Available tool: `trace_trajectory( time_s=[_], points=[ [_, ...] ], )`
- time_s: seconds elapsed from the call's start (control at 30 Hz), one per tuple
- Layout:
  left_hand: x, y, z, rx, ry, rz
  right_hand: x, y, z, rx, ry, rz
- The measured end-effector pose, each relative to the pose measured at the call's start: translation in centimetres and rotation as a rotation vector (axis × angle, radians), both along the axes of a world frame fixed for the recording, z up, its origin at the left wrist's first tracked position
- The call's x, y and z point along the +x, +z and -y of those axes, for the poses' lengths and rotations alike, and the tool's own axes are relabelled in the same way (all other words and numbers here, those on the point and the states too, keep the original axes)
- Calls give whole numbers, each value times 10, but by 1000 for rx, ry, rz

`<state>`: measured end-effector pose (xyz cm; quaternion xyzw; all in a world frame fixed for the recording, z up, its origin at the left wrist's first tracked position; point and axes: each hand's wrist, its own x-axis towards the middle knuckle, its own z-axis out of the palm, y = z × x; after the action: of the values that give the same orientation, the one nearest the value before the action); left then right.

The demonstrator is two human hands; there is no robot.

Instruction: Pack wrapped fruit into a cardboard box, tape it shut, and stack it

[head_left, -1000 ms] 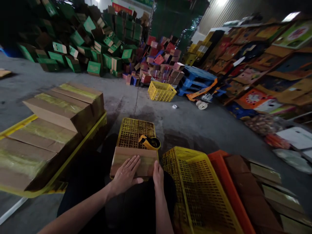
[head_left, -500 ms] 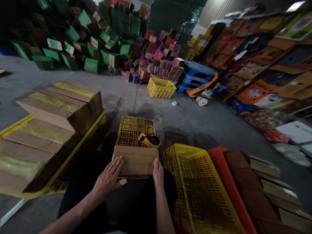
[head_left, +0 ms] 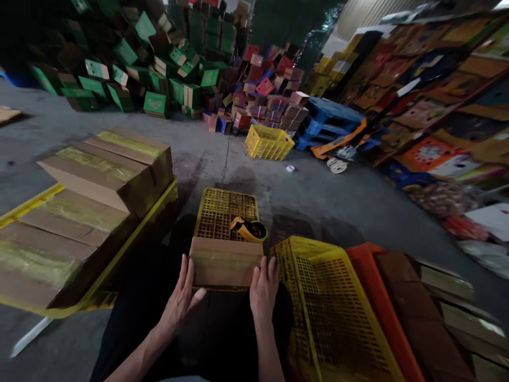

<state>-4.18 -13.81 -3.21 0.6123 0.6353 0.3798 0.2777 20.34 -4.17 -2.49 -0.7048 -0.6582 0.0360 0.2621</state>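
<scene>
A small cardboard box, with a strip of tape along its top, rests on an upturned yellow plastic crate. At the box's left end is my left hand, its fingers stretched out and the thumb spread near the front edge. My right hand lies against the right end, fingers extended and slightly apart. Just behind the box sits a yellow-and-black tape dispenser on the crate.
Taped boxes fill a yellow crate at my left. On my right stand a yellow crate and an orange crate, with more taped boxes beyond. Farther off are another yellow crate, a pallet jack and heaped cartons.
My left hand has slid off the box top to its left end. My right hand has shifted, its fingers now more spread at the right end. The view has turned slightly left.
</scene>
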Motion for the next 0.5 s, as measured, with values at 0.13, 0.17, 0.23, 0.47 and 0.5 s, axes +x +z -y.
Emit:
trace_trajectory(
  time_s=[0.13,0.17,0.23,0.47,0.5],
  points=[
    [-11,3,-1,-33,-45,69,-18,5,27,-38,45,222],
    [-14,3,-2,-33,-52,77,-25,6,33,-38,69,238],
    [-18,0,-3,-22,-65,90,-41,7,41,-23,132,245],
    [-26,-10,-4,23,-95,153,-110,11,53,-13,357,189],
    [-27,-11,-5,28,-95,166,-119,10,55,-12,382,175]
  ],
)
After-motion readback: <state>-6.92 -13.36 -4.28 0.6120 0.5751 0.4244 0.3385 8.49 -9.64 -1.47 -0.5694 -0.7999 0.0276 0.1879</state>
